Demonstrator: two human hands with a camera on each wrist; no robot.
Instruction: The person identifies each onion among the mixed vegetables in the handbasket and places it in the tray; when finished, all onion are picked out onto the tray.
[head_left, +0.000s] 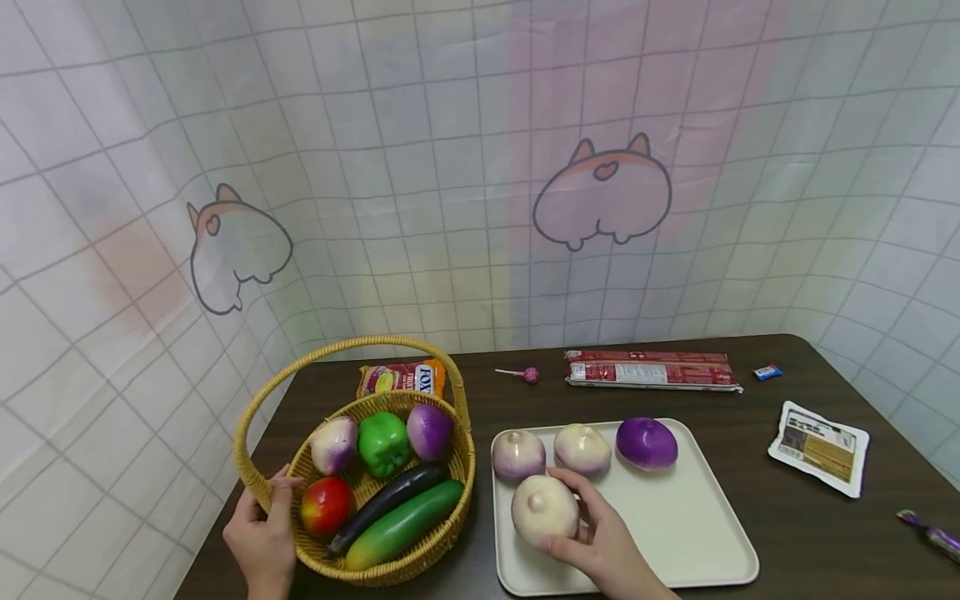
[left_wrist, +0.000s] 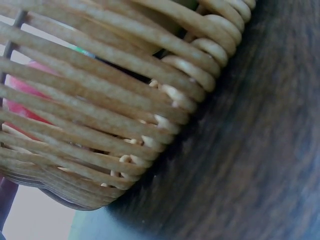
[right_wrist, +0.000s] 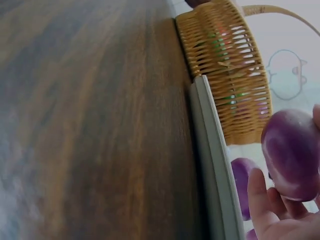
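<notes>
My right hand (head_left: 600, 533) holds a white-topped, purple-sided turnip (head_left: 544, 510) over the left part of a cream tray (head_left: 697, 533). The right wrist view shows its glossy purple side, with fingers around it. On the tray behind it sit two pale turnips (head_left: 518, 455) and a deep purple vegetable (head_left: 647, 443). At the left, my left hand (head_left: 262, 533) grips the rim of a wicker basket (head_left: 457, 533) near the handle's base. Inside lie a green pepper (head_left: 384, 443), a red tomato-like fruit (head_left: 327, 506), an eggplant (head_left: 390, 504), a green cucumber-like vegetable (head_left: 405, 527) and two purple-and-white turnips (head_left: 334, 446).
A candy bag (head_left: 401, 379) lies behind the basket. Along the back are a lollipop (head_left: 530, 375) and long red packets (head_left: 652, 370). A small blue wrapped sweet (head_left: 767, 372), a white-edged food pouch (head_left: 821, 447) and a purple wrapper (head_left: 933, 535) lie to the right.
</notes>
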